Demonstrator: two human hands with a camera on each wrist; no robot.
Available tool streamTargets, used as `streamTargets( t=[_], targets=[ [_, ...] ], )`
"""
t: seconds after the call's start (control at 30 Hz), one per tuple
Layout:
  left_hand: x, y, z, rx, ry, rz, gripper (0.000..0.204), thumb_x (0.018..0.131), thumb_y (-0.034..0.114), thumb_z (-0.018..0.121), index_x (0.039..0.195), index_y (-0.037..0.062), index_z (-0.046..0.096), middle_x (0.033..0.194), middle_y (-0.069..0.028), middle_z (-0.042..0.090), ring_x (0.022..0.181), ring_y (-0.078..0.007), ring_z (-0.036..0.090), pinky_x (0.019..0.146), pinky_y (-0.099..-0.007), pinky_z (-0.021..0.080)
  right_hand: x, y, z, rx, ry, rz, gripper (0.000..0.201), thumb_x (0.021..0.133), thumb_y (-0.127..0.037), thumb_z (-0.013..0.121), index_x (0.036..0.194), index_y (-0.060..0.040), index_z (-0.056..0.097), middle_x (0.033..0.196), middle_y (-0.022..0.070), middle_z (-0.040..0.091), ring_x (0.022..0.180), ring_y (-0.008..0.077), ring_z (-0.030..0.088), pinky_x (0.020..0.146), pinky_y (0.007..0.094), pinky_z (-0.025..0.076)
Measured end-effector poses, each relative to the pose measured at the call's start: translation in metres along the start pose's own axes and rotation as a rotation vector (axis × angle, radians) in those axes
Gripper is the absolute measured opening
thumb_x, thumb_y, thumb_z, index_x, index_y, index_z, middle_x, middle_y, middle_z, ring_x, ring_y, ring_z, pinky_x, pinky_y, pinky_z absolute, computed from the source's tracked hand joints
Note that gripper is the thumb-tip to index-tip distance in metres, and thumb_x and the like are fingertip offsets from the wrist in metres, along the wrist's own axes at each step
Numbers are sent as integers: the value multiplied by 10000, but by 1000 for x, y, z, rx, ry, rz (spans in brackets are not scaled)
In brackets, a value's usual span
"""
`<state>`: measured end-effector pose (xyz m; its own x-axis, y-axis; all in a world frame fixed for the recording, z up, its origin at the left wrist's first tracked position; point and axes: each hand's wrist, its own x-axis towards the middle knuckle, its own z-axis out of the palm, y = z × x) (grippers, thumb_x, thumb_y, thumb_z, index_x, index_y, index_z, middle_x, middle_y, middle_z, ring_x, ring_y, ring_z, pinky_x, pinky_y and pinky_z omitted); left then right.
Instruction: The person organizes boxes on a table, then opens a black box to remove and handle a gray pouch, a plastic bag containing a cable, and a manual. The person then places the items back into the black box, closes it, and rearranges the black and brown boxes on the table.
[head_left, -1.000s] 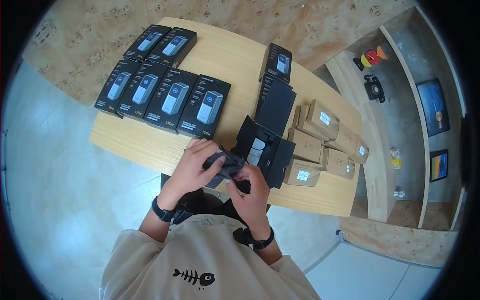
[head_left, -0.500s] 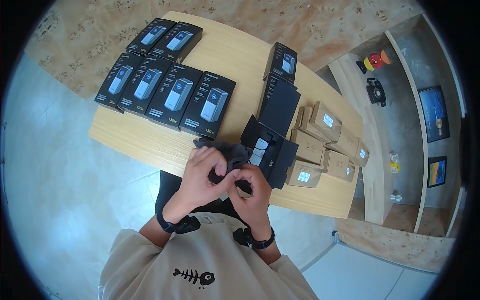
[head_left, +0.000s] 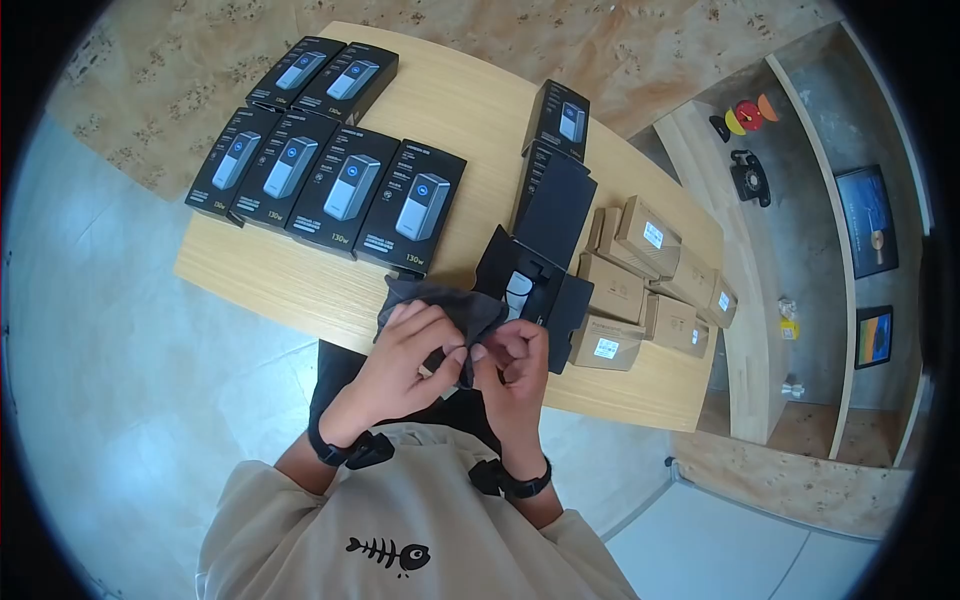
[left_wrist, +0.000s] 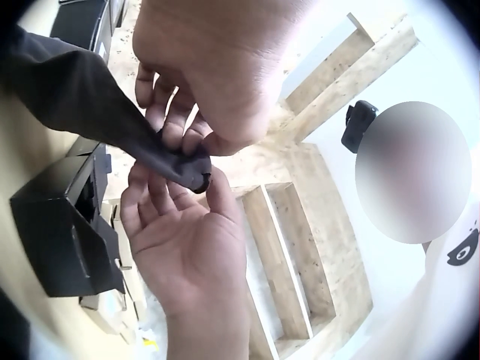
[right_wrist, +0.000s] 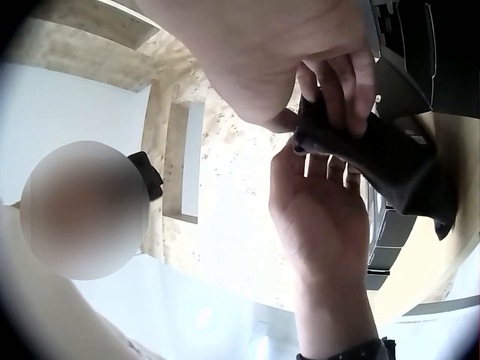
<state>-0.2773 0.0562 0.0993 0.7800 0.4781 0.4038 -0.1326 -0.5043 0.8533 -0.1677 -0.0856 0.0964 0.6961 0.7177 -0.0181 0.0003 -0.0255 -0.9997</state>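
Observation:
A soft dark grey cloth pouch hangs between both hands above the table's near edge. My left hand pinches its gathered edge with thumb and curled fingers. Close beside it, my right hand pinches the same end of the pouch. In the right wrist view the cloth droops away from the fingertips. Just beyond the right hand stands a black box with its flaps spread, holding a white item and a dark cable.
Several closed black boxes stand at the left of the wooden table. Another black box stands at the far side. Several brown cartons are grouped on the right. A shelf lies beyond.
The pouch has spread out wider around the left fingers, toward the left and the table. The right hand has turned a little, its fingers lifting slightly apart from the left ones.

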Motion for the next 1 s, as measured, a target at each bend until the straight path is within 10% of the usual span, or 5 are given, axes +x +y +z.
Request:
streamTargets(
  t=[0.2, 0.5, 0.57, 1.0],
  targets=[
    [-6, -4, -9, 73, 228, -25, 112, 809, 0, 681, 859, 55, 597, 857, -89, 603, 798, -303, 571, 740, -387, 398, -2, -7, -4, -144, 147, -89, 413, 958, 89, 668, 1304, -29, 475, 985, 46, 641, 910, 113, 663, 805, 253, 533],
    [-10, 2, -4, 150, 171, 78, 150, 800, 26, 727, 888, 49, 606, 883, -93, 603, 812, -318, 575, 750, -407, 417, 4, -27, 2, -681, -35, -321, 207, 969, -103, 683, 1161, -43, 732, 1452, 234, 510, 1176, 334, 662, 941, 395, 573],
    [-11, 1, -5, 174, 149, 100, 157, 797, 33, 735, 894, 47, 613, 894, -94, 603, 814, -320, 575, 750, -412, 421, 7, -18, 3, -652, -129, -105, 243, 966, -130, 681, 1185, -33, 726, 1477, 234, 521, 1220, 385, 656, 973, 427, 567],
    [-25, 0, -13, 242, 39, 243, 176, 758, 73, 766, 890, 73, 649, 903, -79, 618, 817, -296, 595, 741, -404, 448, 21, -22, 27, -927, -236, -57, 307, 799, -151, 791, 1059, 6, 747, 1270, 177, 624, 1056, 400, 703, 847, 490, 601]
  ],
)
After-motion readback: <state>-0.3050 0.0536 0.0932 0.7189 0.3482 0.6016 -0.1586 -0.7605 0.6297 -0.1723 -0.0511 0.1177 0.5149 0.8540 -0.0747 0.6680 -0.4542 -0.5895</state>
